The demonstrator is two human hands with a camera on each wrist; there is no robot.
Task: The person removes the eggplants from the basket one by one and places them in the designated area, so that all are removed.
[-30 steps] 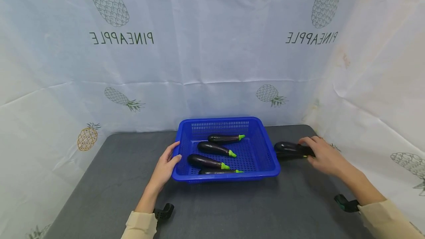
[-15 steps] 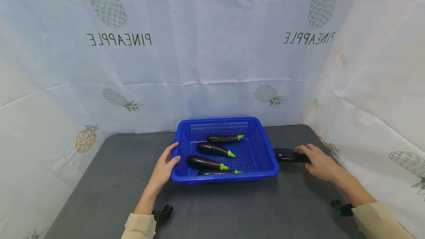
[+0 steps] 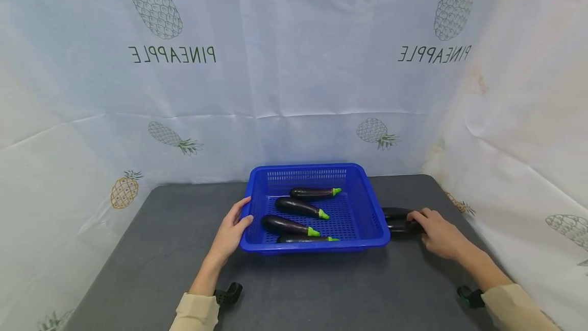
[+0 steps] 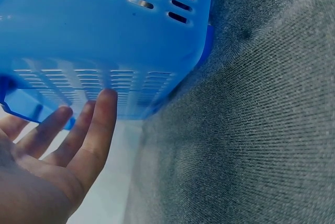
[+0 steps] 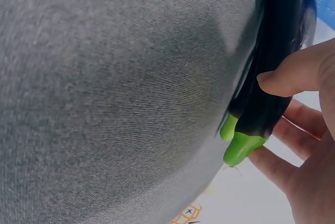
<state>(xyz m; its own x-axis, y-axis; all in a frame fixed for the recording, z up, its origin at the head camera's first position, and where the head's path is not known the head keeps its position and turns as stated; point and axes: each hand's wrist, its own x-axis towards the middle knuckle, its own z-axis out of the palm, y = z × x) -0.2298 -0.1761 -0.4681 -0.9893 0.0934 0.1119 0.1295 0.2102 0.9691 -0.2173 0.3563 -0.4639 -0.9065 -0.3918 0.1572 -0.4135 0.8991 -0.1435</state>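
Eggplant in hand (image 3: 401, 227): at the counter (image 3: 321, 290), just right of the blue basket (image 3: 358, 244), blunt end toward its wall; whether the 2 touch cannot be told.
Long axis: left to right in the head view, reaching leftward from the fingers, green stem end on the right.
Right hand (image 3: 434, 232): nearer of the 2 hands; it grips the eggplant toward the stem end, thumb on 1 side, other fingers behind.
Far eggplant (image 3: 394, 212): alongside, on the side away from the person, nearly parallel; whether the fingers press it too cannot be told.
Left hand (image 3: 229, 228): holds the basket's left side, thumb at the rim, fingers against the slotted outer wall, well apart from the 2 eggplants outside.
Inside the basket: 4 eggplants (image 3: 299, 207), ranged front to back, stems rightward, the closest partly hidden by the front rim.
In the way: the basket's right wall, between the gripped eggplant and those 4.
Backdrop: pineapple-printed sheet (image 3: 312, 75) behind the counter.
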